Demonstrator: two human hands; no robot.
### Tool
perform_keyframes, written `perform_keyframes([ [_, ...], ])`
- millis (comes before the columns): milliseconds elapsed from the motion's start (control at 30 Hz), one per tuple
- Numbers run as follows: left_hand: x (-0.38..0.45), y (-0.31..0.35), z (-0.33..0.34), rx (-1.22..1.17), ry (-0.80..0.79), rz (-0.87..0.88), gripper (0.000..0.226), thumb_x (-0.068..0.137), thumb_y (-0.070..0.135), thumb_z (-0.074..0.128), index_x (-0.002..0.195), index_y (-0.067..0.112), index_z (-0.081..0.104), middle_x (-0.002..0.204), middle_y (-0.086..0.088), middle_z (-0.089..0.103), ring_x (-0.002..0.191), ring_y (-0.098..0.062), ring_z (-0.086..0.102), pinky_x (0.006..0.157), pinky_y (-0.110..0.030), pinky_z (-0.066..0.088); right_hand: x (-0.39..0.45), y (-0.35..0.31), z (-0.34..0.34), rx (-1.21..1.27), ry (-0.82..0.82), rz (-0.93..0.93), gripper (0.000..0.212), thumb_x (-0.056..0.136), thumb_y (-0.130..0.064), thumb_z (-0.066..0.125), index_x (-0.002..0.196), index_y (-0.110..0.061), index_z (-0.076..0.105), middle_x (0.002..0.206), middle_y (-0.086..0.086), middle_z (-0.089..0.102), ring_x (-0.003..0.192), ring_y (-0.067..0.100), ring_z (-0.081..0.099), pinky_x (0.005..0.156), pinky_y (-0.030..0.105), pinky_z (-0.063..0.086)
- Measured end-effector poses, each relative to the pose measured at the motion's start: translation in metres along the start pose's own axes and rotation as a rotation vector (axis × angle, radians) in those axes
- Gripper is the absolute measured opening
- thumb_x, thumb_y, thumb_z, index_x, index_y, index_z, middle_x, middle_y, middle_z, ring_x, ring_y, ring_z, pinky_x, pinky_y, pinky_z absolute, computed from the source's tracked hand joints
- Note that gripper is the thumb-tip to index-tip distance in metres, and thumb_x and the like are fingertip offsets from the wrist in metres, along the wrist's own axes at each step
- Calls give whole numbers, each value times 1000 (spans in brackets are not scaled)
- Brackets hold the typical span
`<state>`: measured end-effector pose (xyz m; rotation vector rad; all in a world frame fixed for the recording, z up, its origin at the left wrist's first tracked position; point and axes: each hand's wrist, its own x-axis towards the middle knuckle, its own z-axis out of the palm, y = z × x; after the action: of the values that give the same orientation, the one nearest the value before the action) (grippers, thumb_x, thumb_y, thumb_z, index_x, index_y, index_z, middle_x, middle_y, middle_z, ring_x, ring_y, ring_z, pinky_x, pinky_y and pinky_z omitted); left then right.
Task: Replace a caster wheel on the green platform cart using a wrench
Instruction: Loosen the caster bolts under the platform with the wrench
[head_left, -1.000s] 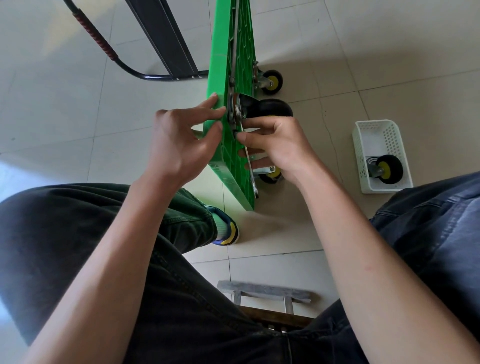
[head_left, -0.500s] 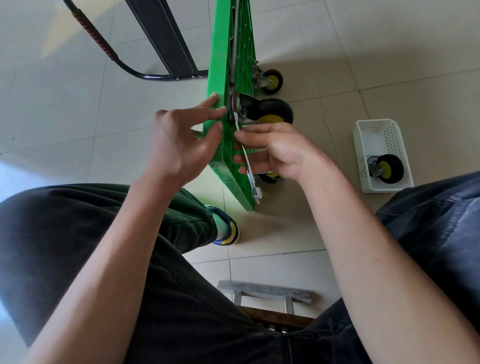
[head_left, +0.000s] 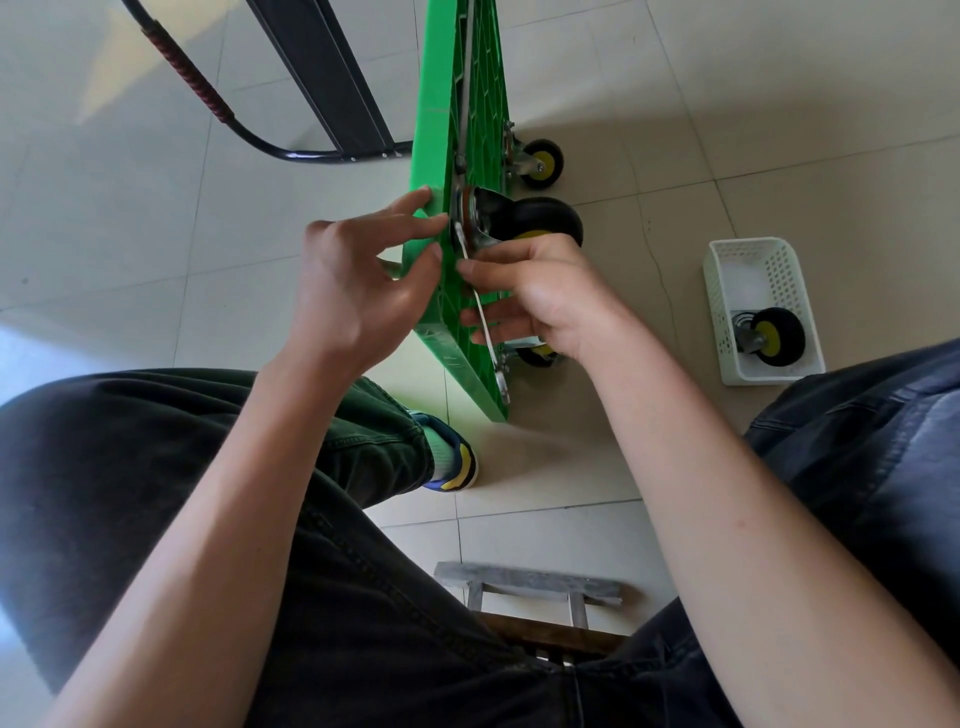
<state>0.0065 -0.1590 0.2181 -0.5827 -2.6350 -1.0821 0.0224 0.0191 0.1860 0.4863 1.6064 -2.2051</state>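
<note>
Now bolting caster (head_left: 530, 221) onto green cart (head_left: 431, 130): right hand (head_left: 540, 296) pinches wrench (head_left: 485, 322), left hand (head_left: 358, 291) spread, steadying deck edge. Next: another wrench swing.

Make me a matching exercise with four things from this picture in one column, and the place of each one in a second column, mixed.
Things
1. wrench
2. spare caster
3. left hand
4. stool

Places
A. between the knees
B. on the green cart edge
C. in the right hand
D. in the white basket

Pairs: 1-C, 2-D, 3-B, 4-A
</note>
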Motion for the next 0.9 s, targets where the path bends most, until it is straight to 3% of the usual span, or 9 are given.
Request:
perform_keyframes([
  [100,0,3,0,-4,12,21,27,89,16,66,113,15,78,129,-5,69,114,-6,69,83,-30,62,2,5,-1,-80,30,-29,37,91,-8,75,125,0,64,103,16,72,66,31,74,54,37,60],
  [167,0,2,0,-6,19,28,27,89,16,66,112,14,79,128,-6,70,113,-5,69,81,-28,62,6,10,-3,-228,89,-97,39,91,-11,76,128,-5,66,105,15,72,70,32,75,57,41,62],
  [267,1,0,0,-18,19,30,27,89,18,67,113,16,78,128,-5,70,111,-1,69,76,-29,62,14,16,-4,-459,177,-251,39,88,-14,79,126,-11,70,101,14,73,82,32,75,75,49,63],
  [467,0,2,-2,-43,-8,28,29,88,15,68,116,12,77,129,-6,69,121,-3,64,84,-23,61,25,24,-7,-613,289,-430,31,84,-9,79,114,-17,78,87,-4,71,83,17,70,84,45,59],
  [633,0,3,-3,-52,-16,22,29,88,15,69,116,13,76,130,-5,68,122,-5,64,83,-25,61,24,31,-7,-697,345,-536,31,86,-11,76,115,-18,78,99,-3,75,90,13,67,86,39,57],
  [767,-1,4,-3,-52,-20,17,30,88,15,69,117,12,76,130,-5,68,122,-6,64,86,-25,61,23,29,-11,-750,367,-525,30,85,-13,77,114,-20,78,102,-1,76,92,16,68,85,38,56],
  [900,-1,4,-4,-38,-20,20,30,88,16,69,117,13,76,130,-6,68,122,-6,64,85,-24,60,19,24,-20,-637,328,-398,29,84,-13,81,112,-16,78,95,-2,75,83,14,71,81,33,58],
])
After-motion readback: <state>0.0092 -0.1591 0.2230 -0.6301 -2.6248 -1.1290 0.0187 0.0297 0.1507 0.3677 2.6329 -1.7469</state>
